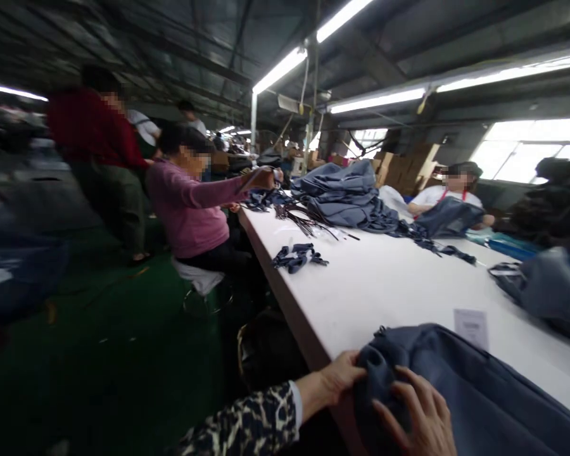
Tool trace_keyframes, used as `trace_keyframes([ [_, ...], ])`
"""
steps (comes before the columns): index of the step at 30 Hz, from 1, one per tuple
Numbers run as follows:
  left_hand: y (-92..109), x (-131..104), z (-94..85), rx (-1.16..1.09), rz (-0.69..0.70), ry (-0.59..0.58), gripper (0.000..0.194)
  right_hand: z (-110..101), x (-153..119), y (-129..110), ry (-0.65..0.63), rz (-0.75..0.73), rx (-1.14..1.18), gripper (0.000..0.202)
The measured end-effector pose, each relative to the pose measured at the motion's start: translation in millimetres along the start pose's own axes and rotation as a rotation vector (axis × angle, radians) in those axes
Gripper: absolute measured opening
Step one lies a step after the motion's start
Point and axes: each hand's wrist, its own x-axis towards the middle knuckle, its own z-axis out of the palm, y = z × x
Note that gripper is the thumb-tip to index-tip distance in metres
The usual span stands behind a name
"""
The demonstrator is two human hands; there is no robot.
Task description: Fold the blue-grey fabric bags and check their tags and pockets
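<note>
A blue-grey fabric bag [456, 373] lies slack over the near edge of the table, with a dark seam or zip line along its top. My left hand [339, 378], in a leopard-print sleeve, pinches the bag's left end between thumb and fingers. Close to its right, my right hand [420, 411] curls over the same end, thumb and bent fingers gathering the cloth. The fingertips of both hands are partly hidden in the folds. Just behind the bag, a white printed paper [472, 328] lies on the table.
The long white table [361, 291] carries small strap bundles [298, 257], dark cords [301, 220] and a big fabric pile [342, 193]. More blue-grey fabric [555, 288] is at right. A person in pink [190, 202] sits at the left edge; another person [449, 199] works across the table.
</note>
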Motion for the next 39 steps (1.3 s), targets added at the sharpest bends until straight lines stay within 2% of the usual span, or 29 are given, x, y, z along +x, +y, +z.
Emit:
trace_keyframes([
  [2,6.0,-4.2,7.4,-0.026,0.009,-0.060,0.046,-5.6,-12.8,-13.5,0.050,0.081,-0.081,0.066],
  [4,12.0,-7.6,11.2,-0.033,0.020,-0.096,0.049,-12.7,-21.9,-29.0,0.022,0.175,-0.145,0.086],
  [5,14.0,-8.6,12.0,-0.023,0.026,-0.104,0.050,-16.2,-25.3,-35.1,-0.010,0.212,-0.163,0.089],
  [7,16.4,-8.7,12.1,0.012,0.034,-0.109,0.050,-23.6,-29.9,-40.9,-0.090,0.253,-0.167,0.082],
  [9,18.3,-7.2,10.9,0.046,0.044,-0.106,0.051,-32.8,-30.5,-37.2,-0.152,0.273,-0.145,0.063],
  [13,26.4,-6.9,7.6,0.047,0.023,-0.128,0.054,-57.2,-19.8,-19.0,-0.117,0.324,-0.104,0.041],
  [15,29.7,-8.1,6.5,0.068,-0.051,-0.178,0.056,-66.8,-14.4,-13.9,-0.063,0.338,-0.083,0.040],
  [17,28.6,-7.7,7.5,0.089,-0.105,-0.180,0.055,-70.0,-13.8,-13.6,-0.036,0.327,-0.090,0.039],
  [21,15.7,-1.2,16.6,0.016,-0.012,-0.051,0.042,-61.6,-26.1,-19.6,-0.056,0.171,-0.139,0.045],
  [23,12.3,-0.1,18.9,-0.023,-0.001,-0.046,0.043,-58.9,-31.9,-21.3,-0.060,0.132,-0.128,0.048],
  [27,20.9,-7.1,8.7,-0.038,-0.147,-0.117,0.037,-67.0,-32.3,-18.5,-0.026,0.298,-0.004,0.040],
  [29,26.4,-9.8,2.5,-0.011,-0.178,-0.127,0.036,-73.3,-28.6,-15.6,-0.001,0.366,0.067,0.036],
  [34,24.3,4.9,3.1,0.006,-0.013,-0.060,0.040,-79.8,-17.5,-7.3,0.055,0.364,0.080,0.036],
  [39,6.7,28.7,13.1,-0.086,0.020,-0.002,0.046,-69.5,-21.2,-3.4,-0.003,0.194,-0.065,0.038],
])
